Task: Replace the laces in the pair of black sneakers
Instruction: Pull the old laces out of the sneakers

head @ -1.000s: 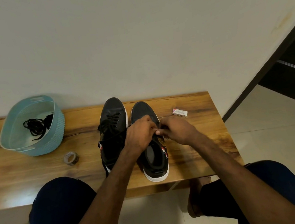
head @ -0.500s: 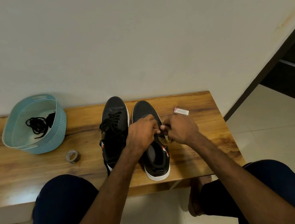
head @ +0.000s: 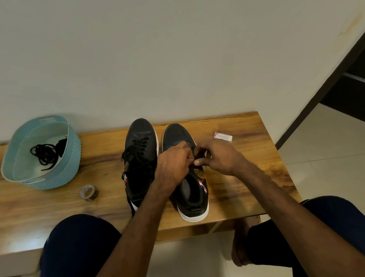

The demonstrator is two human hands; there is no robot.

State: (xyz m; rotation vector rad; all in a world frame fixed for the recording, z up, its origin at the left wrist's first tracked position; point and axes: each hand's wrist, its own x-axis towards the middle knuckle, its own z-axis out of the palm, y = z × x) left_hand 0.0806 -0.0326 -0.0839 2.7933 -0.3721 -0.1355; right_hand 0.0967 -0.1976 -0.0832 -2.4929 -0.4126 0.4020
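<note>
Two hands on one shoe | left hand (head: 173, 163) and right hand (head: 223, 157) meet, fingers curled, pinching thin black lace (head: 199, 153), judged for threading | black white-soled sneaker (head: 191, 198) beneath them | laced black twin sneaker (head: 140, 153) just left of left hand, judged finished

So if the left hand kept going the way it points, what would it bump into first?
Probably the right hand: the left hand points forward and rightward over the sneaker, and the two almost touch at the lace they seem to pinch. Depth is unclear.
</note>
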